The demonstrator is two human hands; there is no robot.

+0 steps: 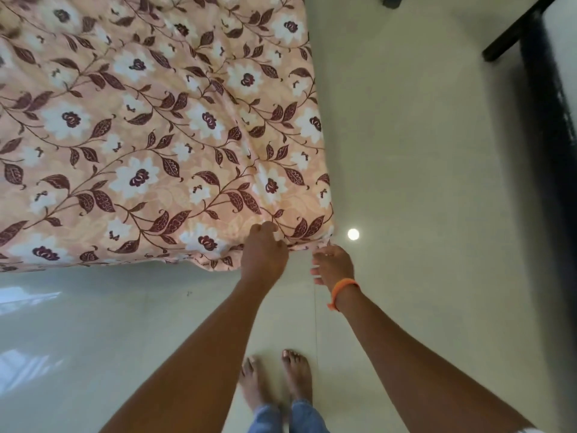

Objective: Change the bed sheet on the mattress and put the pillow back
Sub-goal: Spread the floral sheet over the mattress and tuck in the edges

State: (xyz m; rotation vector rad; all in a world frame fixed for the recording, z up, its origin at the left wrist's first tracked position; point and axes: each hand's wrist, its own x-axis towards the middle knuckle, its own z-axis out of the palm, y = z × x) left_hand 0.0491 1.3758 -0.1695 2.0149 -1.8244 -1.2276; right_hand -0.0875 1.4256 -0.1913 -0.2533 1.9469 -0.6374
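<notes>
A peach bed sheet (162, 126) with white flowers and dark maroon leaves covers the mattress across the upper left. Its near right corner lies close to my hands. My left hand (263, 251) rests on the sheet's front edge at that corner, fingers curled into the fabric. My right hand (334, 264), with an orange band on the wrist, is at the corner's underside, fingers bent against the sheet's hem. No pillow is in view.
Pale glossy floor tiles (421, 182) surround the bed, with a bright light reflection (353, 234) beside the corner. Dark furniture (549, 126) stands along the right edge. My bare feet (278, 379) stand just in front of the bed.
</notes>
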